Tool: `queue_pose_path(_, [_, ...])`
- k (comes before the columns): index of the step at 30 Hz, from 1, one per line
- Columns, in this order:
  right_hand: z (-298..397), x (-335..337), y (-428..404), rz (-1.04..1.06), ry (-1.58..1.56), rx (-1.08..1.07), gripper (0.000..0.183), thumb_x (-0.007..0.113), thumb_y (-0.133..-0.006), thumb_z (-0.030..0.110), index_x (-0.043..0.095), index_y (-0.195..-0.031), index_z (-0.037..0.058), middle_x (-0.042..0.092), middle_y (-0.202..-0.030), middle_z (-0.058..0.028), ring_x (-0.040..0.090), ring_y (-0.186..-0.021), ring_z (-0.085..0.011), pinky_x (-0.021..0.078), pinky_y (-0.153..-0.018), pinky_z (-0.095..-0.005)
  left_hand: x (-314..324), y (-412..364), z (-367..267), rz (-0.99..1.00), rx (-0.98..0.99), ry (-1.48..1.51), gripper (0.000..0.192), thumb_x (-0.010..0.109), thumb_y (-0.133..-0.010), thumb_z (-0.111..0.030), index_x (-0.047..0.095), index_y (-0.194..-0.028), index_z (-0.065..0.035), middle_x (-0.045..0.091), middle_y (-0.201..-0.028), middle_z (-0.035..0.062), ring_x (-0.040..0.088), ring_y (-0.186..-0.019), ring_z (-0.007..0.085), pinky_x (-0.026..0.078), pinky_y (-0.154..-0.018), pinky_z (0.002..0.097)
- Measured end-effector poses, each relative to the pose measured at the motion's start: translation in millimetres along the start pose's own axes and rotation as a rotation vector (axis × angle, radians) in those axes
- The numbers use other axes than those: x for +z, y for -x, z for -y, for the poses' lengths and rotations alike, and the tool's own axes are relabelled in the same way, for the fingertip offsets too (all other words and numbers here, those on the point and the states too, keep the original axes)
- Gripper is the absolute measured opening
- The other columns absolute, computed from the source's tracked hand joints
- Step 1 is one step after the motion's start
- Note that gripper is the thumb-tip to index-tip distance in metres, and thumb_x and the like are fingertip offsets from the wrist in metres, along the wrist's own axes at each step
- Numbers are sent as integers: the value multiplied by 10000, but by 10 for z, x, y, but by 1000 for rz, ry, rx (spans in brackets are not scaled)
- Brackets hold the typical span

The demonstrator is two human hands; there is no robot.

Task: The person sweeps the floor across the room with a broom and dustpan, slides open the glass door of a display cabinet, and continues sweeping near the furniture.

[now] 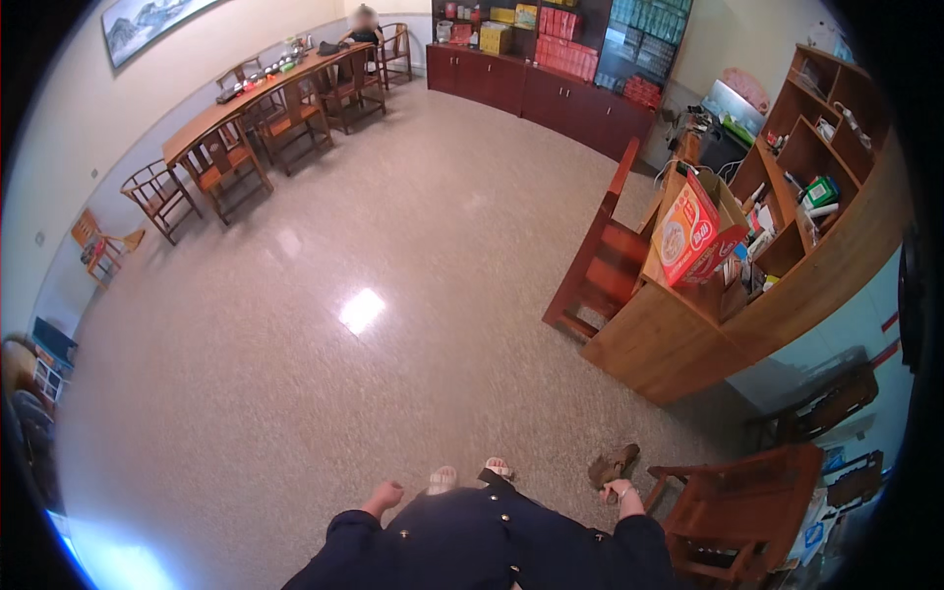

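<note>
My left hand (387, 495) hangs beside the dark buttoned garment, its fingers loosely curled; whether anything is in it cannot be told. At the lower right, my right hand (616, 493) is at the near end of a crumpled brown cloth-like thing (613, 466) and appears to grip it. That brown thing hangs or lies just beyond the fingers, over the speckled floor. Between my hands, my feet in light sandals (443, 479) show past the garment's hem.
A wooden armchair (745, 501) stands close by my right hand. Farther right is a wooden desk (649, 354) with shelves and a red carton (689, 236). A long table (199, 133) with chairs stands at the upper left, where another person (363, 33) sits. Cabinets (479, 74) line the far wall.
</note>
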State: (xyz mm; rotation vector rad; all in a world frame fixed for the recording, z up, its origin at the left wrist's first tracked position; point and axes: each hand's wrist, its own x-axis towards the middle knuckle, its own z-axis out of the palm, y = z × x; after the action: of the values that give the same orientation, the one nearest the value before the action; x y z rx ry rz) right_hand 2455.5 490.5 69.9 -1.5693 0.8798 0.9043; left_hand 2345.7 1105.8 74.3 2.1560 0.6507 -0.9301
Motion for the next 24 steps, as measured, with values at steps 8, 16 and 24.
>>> queue_pose_path(8, [379, 1139, 432, 145, 380, 131, 127, 506, -742, 24, 495, -615, 29, 506, -534, -88, 486, -436, -169, 408, -399, -308, -148, 135, 79, -65, 48, 56, 345, 498, -754, -278, 601, -1002, -62, 634, -833, 148, 605, -840, 266, 461, -752, 347])
queue_pose_path(16, [978, 2806, 693, 745, 303, -300, 204, 540, -763, 198, 502, -601, 80, 447, -487, 1, 441, -439, -100, 354, -441, -249, -184, 5, 66, 52, 104, -40, 339, 505, -753, -281, 603, -1000, -70, 638, -841, 130, 610, -834, 250, 459, -757, 339])
queue_pose_path(24, [1234, 2670, 1379, 720, 333, -119, 180, 583, -775, 107, 519, -930, 41, 451, -596, 22, 421, -456, -60, 346, -384, -214, -460, -387, 211, -48, 181, 154, 314, 501, -757, -280, 598, -980, -80, 633, -811, 147, 617, -791, 261, 466, -734, 344])
